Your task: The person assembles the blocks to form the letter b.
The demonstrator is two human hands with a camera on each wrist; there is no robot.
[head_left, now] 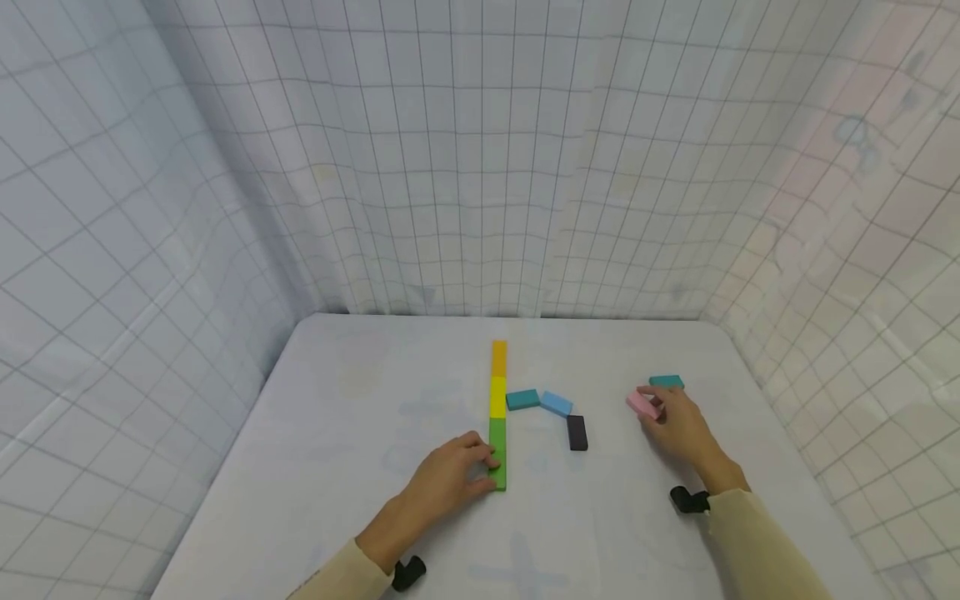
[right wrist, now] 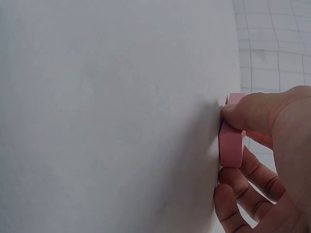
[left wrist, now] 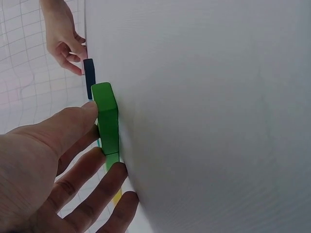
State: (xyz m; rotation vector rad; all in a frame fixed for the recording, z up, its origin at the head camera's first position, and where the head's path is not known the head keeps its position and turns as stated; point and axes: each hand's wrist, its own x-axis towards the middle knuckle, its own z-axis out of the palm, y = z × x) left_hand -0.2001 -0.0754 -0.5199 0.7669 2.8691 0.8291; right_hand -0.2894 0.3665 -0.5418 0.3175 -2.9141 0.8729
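A straight column of flat blocks runs away from me in the head view: an orange block (head_left: 499, 357), a yellow block (head_left: 498, 396), a light green block (head_left: 497, 430) and a darker green block (head_left: 500, 478) at the near end. My left hand (head_left: 450, 475) lies at the column's left side; its thumb and fingers touch the darker green block, seen large in the left wrist view. On the right, my right hand (head_left: 681, 427) pinches a pink block (head_left: 641, 405); the thumb covers its middle in the right wrist view. A teal block (head_left: 667, 381) lies just beyond that hand.
Right of the column, another teal block (head_left: 522, 400) touches the yellow block's side. A light blue block (head_left: 557, 404) and a black block (head_left: 577, 433) continue from it in a bent row. White gridded curtains (head_left: 480, 167) enclose the white table (head_left: 360, 400) at back and sides.
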